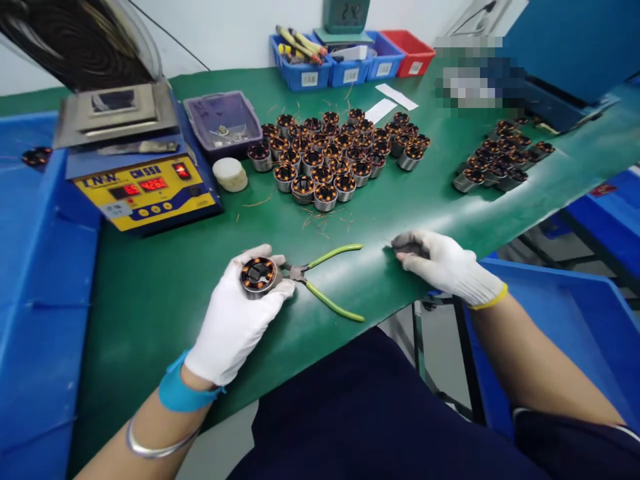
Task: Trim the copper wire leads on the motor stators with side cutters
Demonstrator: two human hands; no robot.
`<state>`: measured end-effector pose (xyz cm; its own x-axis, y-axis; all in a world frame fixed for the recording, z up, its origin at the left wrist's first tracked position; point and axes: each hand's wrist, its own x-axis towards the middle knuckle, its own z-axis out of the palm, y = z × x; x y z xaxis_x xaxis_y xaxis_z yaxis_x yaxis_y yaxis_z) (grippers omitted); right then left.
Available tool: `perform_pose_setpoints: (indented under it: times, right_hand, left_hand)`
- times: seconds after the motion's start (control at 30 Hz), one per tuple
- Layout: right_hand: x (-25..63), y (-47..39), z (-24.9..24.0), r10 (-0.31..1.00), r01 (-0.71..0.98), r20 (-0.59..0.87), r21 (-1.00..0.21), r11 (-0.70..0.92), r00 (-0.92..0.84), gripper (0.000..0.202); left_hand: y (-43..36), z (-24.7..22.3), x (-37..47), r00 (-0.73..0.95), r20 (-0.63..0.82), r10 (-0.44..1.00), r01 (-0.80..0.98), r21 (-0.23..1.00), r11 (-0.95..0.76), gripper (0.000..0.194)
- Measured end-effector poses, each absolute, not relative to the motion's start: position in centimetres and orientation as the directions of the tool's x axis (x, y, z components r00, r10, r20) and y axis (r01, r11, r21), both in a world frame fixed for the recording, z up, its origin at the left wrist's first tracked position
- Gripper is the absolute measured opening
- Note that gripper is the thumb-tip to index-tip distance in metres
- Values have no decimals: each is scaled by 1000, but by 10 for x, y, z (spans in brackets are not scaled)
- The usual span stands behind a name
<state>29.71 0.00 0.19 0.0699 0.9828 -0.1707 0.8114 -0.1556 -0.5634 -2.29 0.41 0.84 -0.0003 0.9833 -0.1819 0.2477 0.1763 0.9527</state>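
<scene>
My left hand (235, 313), in a white glove, is closed around a wound motor stator (259, 275), a metal ring with copper coils and a black core facing up. Right beside its fingertips, green-handled cutting pliers (297, 273) lie on the green table with the handles spread. Farther right, my right hand (435, 259) hovers over the table's front part, its gloved fingers curled toward the thumb. The fingertips look grey, and a thin dark bit shows at them; what they hold cannot be made out.
Several similar stators (333, 157) stand grouped behind the pliers, with another group (500, 157) at the right. A blue and yellow device (150, 190) with red digits stands left, near a purple tray (220, 123) and a white round block (230, 175). Blue bins (307, 77) line the wall.
</scene>
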Motion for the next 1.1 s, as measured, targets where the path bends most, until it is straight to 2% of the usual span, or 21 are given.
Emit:
perform_pose_setpoints:
  times: [0.1,0.23,0.3,0.37,0.43,0.5,0.57,0.63,0.73,0.8,0.87,0.97,1.03,1.1]
  right_hand:
    - [281,34,-4,991,833,-125,-552,-31,-46,31]
    - [247,69,-3,968,783,-113,-612,110,-225,32]
    - [232,65,3,971,716,-43,-683,143,-235,32]
    - [218,45,10,962,661,101,-708,250,-255,36]
    - [205,18,14,866,634,225,-603,484,-447,37]
    - [196,-6,11,700,565,262,-438,699,-664,34]
    - [194,-20,2,608,522,238,-339,783,-757,34]
    - [199,-25,-7,637,580,185,-285,763,-748,37]
    - [215,-24,-12,756,733,96,-191,652,-647,35]
    - [222,-24,-8,812,797,97,-159,583,-575,33]
    - [221,-25,-1,837,811,159,-211,546,-523,29]
    - [202,-25,10,853,761,223,-386,522,-472,27]
    - [183,-19,16,876,762,179,-437,479,-448,31]
    - [166,-10,18,902,800,87,-433,417,-423,35]
  left_hand:
    - [2,9,-25,92,-166,982,402,908,116,62]
    - [2,10,-32,336,-49,941,577,800,-164,49]
    - [4,7,-35,411,3,911,632,720,-287,46]
    - [6,4,-38,421,25,907,697,631,-341,46]
    - [8,1,-41,420,26,907,742,566,-359,48]
    - [9,2,-46,437,2,899,753,545,-368,57]
    - [9,6,-53,484,-38,874,735,560,-383,70]
    - [9,11,-58,540,-61,840,704,580,-410,74]
    - [8,14,-58,562,-83,823,693,591,-413,63]
    - [7,14,-53,516,-105,850,723,585,-368,56]
    - [5,13,-46,451,-104,886,758,570,-319,59]
    - [3,11,-39,408,-33,912,764,559,-322,78]
    - [3,9,-39,410,29,912,746,564,-354,85]
    - [3,7,-40,417,55,907,711,602,-363,79]
